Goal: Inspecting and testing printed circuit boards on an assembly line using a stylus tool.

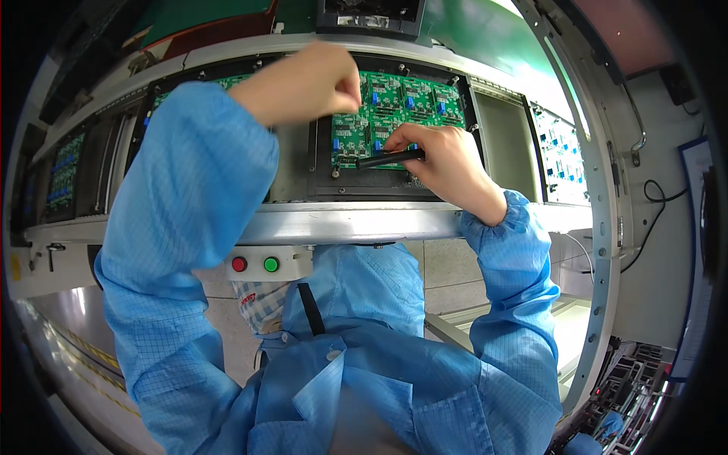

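Green circuit boards (390,108) with blue parts sit as a panel in a black frame (379,179) in front of me. My right hand (447,155) is closed round a black pen-like tool (390,158), which lies slanted across the panel's near edge with its tip toward the left. Its fingertips are close to a blue part on a near board. Above the panel's left side, my left hand (303,83) is raised and smeared by motion. Its fingers are curled in with the thumb against them; whatever they hold, if anything, is hidden.
A metal rail (364,224) runs along the near side of the line. Below it is a box with a red button (240,264) and a green button (271,264). More boards (561,155) stand at the right. A black device (370,17) stands at the back.
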`<state>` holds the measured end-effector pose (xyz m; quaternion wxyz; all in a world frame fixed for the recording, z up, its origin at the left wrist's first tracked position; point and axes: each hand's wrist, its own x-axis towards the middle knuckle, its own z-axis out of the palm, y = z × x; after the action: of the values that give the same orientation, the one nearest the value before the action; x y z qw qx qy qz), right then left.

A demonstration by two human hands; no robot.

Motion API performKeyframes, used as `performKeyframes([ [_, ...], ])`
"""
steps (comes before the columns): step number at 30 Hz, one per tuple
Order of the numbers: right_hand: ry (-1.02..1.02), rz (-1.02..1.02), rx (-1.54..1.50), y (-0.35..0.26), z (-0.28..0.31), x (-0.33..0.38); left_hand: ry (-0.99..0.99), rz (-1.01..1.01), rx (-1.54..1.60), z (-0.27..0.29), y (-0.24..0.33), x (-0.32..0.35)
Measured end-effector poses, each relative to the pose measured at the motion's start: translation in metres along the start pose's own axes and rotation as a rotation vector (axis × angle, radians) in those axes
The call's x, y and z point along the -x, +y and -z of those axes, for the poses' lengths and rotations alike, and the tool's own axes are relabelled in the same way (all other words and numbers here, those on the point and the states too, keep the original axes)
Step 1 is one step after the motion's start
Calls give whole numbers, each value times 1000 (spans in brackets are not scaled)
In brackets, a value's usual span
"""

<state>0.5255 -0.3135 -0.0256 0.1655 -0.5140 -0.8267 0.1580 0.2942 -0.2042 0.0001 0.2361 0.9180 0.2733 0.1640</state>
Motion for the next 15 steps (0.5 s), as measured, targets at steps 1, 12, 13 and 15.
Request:
performKeyframes([
  [1,3,2,13,0,1,0,93,0,-95,6,-8,-11],
  [12,16,68,78,15,8,0,423,-148,-1016,-5,-80,-122],
  [13,18,73,79,13,11,0,418,-118,-1045,-2,-82,-128],
  [15,57,105,58,8,17,-1,338,1,-1028,5,-85,-137],
])
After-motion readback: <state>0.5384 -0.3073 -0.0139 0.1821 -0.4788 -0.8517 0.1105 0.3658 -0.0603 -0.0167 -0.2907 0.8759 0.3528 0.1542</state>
